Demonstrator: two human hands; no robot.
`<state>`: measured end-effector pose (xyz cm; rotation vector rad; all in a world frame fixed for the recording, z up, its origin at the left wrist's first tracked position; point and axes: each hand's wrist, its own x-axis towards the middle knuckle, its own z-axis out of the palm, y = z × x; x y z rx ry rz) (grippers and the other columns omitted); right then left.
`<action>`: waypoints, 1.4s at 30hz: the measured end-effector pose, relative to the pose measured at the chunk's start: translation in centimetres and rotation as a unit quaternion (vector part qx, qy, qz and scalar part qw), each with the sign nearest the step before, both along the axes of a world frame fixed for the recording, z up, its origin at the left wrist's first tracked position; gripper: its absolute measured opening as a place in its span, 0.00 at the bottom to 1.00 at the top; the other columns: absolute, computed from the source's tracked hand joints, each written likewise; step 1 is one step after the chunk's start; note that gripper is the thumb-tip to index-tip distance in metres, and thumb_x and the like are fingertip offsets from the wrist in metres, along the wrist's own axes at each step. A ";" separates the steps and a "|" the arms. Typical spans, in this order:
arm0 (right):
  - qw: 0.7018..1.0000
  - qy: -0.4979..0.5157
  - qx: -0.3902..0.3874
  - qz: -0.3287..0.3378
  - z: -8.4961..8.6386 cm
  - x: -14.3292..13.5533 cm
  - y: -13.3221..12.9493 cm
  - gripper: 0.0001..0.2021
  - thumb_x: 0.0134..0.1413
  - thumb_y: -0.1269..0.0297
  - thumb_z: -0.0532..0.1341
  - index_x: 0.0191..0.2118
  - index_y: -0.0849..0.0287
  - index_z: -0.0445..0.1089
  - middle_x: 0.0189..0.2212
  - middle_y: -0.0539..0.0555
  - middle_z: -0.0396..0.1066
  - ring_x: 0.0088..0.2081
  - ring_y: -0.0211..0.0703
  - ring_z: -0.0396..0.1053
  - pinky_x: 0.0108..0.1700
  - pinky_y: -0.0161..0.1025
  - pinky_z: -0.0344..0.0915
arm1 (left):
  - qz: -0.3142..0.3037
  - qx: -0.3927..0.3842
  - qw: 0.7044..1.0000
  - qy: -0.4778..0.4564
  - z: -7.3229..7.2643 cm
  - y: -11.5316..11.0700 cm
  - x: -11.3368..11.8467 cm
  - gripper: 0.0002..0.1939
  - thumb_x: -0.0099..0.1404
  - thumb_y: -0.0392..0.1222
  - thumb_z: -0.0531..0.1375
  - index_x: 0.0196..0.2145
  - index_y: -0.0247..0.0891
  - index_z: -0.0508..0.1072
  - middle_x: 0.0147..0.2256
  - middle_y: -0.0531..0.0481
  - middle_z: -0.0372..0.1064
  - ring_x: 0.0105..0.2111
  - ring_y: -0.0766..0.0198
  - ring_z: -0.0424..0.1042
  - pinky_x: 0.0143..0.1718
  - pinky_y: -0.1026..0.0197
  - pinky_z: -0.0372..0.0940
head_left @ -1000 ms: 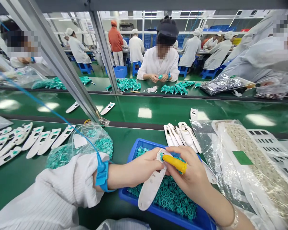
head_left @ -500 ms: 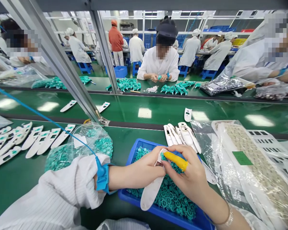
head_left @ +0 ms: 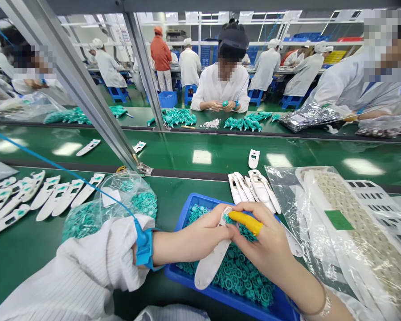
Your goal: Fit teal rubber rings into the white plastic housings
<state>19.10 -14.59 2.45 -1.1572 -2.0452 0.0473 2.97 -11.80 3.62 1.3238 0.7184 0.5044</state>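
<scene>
A long white plastic shell (head_left: 211, 264) slants over the blue bin, its upper end between my hands. My left hand (head_left: 209, 229) is closed around that end, with a blue strap on the wrist. My right hand (head_left: 262, 234), a yellow cover on its index finger, presses at a small teal part (head_left: 226, 217) on the shell's tip; its thumb meets the left fingers. Below both hands, the blue bin (head_left: 217, 296) holds many teal rings.
White shells (head_left: 259, 187) lie behind the bin; more with teal parts (head_left: 65, 196) are at left beside a bag of teal rings (head_left: 143, 203). Clear bags (head_left: 361, 249) cover the right. A metal post (head_left: 76, 84) rises at left. A person (head_left: 220, 89) sits opposite.
The white shells on the belt have moved left. My hands and the held shell have shifted only slightly. At the far right, a person has leaned further in.
</scene>
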 end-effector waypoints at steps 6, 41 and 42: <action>0.999 -0.015 -0.043 0.002 0.2 -0.1 0.2 0.08 0.53 0.71 0.57 0.39 0.56 0.67 0.37 0.55 0.68 0.39 0.46 0.68 0.38 0.44 0.68 | -0.001 0.070 0.997 0.018 -0.9 0.0 -0.2 0.08 0.67 0.40 0.47 0.41 0.36 0.62 0.34 0.51 0.61 0.35 0.66 0.60 0.36 0.64 0.56; 0.967 0.145 -0.204 0.045 0.2 0.0 -0.1 0.10 0.54 0.71 0.51 0.39 0.56 0.68 0.21 0.47 0.67 0.21 0.37 0.63 0.25 0.34 0.63 | 0.053 0.176 0.983 -0.022 -1.0 -0.1 -0.3 0.13 0.66 0.41 0.51 0.47 0.38 0.67 0.42 0.47 0.69 0.42 0.62 0.67 0.44 0.63 0.61; 0.969 0.138 -0.201 0.039 0.1 0.0 -0.1 0.11 0.55 0.70 0.51 0.40 0.56 0.68 0.20 0.46 0.66 0.20 0.37 0.62 0.23 0.34 0.62 | 0.053 0.186 0.981 -0.021 -1.0 -0.1 -0.3 0.13 0.66 0.40 0.51 0.47 0.38 0.67 0.43 0.47 0.69 0.42 0.62 0.67 0.45 0.63 0.61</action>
